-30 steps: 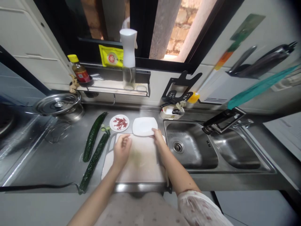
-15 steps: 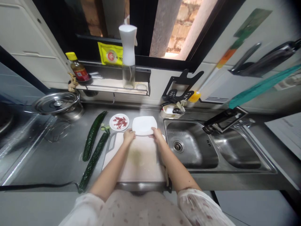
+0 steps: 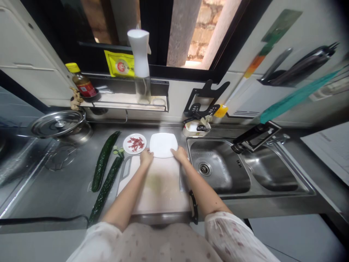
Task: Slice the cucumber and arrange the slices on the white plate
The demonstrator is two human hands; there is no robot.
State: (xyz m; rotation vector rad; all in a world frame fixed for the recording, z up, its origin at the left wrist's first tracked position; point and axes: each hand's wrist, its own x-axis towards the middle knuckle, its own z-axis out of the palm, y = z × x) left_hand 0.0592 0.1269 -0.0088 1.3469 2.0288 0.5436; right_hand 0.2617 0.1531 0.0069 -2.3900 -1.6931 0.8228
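Observation:
A white square plate [image 3: 162, 144] sits at the far edge of the white cutting board [image 3: 160, 185]. My left hand [image 3: 146, 157] grips its near left corner and my right hand [image 3: 180, 155] grips its near right corner, fingers curled on the rim. A knife [image 3: 191, 200] lies along the board's right side, beside my right forearm. Left of the plate is a small round dish of red chopped bits [image 3: 134, 143].
Two long cucumbers [image 3: 105, 174] and cut ends [image 3: 117, 150] lie left of the board. A lidded steel pot [image 3: 61, 124] stands far left, a double sink [image 3: 245, 171] with tap to the right. A shelf with bottles [image 3: 141, 65] runs along the back wall.
My left hand moved from the middle of the board up to the plate's near left corner. The right hand stayed on the plate. The view shifted slightly.

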